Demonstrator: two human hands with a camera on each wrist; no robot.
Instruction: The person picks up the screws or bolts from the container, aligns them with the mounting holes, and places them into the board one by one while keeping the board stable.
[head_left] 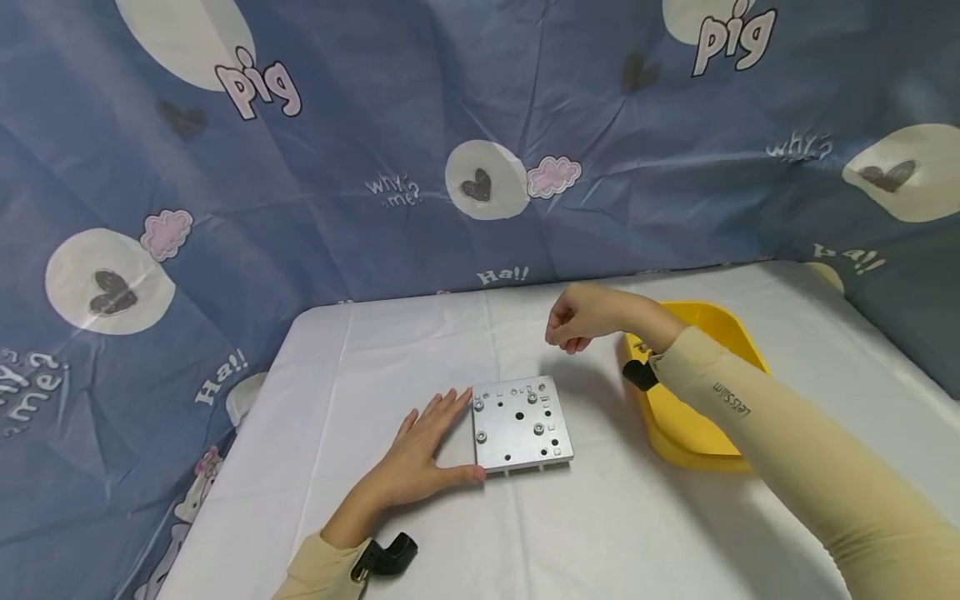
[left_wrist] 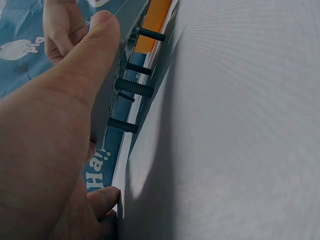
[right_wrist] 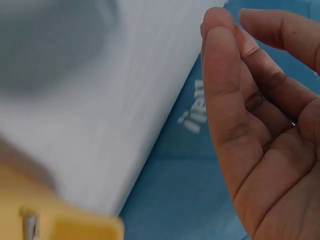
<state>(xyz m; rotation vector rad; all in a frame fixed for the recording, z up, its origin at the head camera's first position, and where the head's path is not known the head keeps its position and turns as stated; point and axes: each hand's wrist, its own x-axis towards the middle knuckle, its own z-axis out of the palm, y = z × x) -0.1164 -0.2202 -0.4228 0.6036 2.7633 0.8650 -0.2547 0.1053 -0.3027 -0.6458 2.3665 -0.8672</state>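
A square silver metal plate (head_left: 498, 425) with holes and several socket-head screws (head_left: 538, 428) in its top lies on the white cloth. Threaded screw shanks (left_wrist: 135, 88) stick out below it in the left wrist view, with a gap between plate and cloth. Along the plate's left side, my left hand (head_left: 423, 458) spreads its straight fingers; the thumb touches the near corner and a fingertip the far one. Raised beyond the plate's far right corner is my right hand (head_left: 588, 317), fingers loosely bent. In the right wrist view nothing shows between its fingertips (right_wrist: 222, 55).
A yellow tray (head_left: 678, 454) stands right of the plate, partly hidden under my right forearm. A small metal piece (right_wrist: 31, 225) shows by its rim in the right wrist view. Behind the white-covered table (head_left: 390, 350) hangs a blue printed cloth (head_left: 375, 167).
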